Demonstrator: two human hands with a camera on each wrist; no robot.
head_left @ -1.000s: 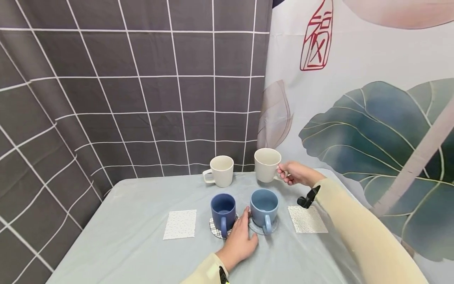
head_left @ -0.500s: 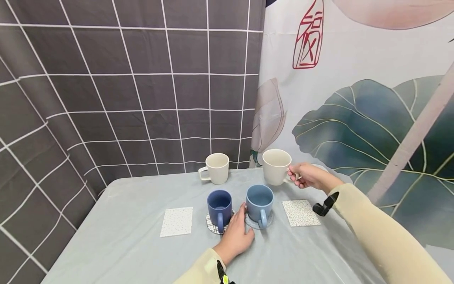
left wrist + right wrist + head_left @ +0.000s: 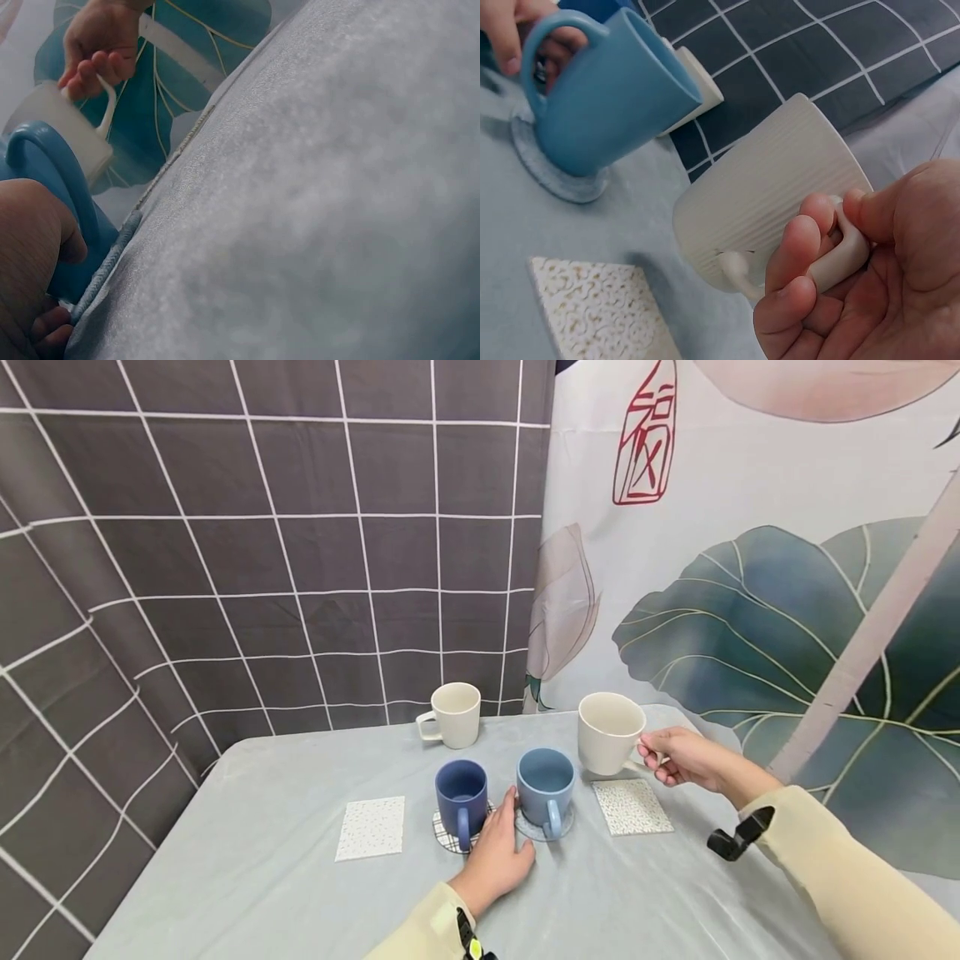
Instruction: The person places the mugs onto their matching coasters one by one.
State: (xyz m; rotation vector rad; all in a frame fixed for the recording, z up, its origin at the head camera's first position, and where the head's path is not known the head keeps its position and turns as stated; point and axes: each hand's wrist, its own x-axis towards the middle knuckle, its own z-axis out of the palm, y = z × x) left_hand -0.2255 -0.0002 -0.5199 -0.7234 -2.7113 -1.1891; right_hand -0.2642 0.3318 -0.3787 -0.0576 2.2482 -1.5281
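Note:
My right hand (image 3: 686, 756) grips the handle of a cream mug (image 3: 609, 735), raised over the table behind the right square coaster (image 3: 632, 807). In the right wrist view this ribbed mug (image 3: 757, 202) tilts, with my fingers curled through its handle. My left hand (image 3: 495, 856) lies between two blue mugs, its fingers extended beside the light blue mug (image 3: 536, 785). That mug sits on a round pale blue coaster (image 3: 561, 831). To the left, the dark blue mug (image 3: 452, 797) stands on a round checked coaster (image 3: 444, 837). Both blue mugs' handles face me.
Another cream mug (image 3: 459, 717) stands at the table's back edge, handle to the left. A second speckled square coaster (image 3: 371, 828) lies on the left of the grey-blue tablecloth (image 3: 262, 843). Behind hang a dark grid curtain (image 3: 300, 568) and a lotus-print cloth (image 3: 720, 610).
My right hand has carried the cream mug to the right and towards me, from the back of the table to just behind the right square coaster. My left hand stays between the blue mugs.

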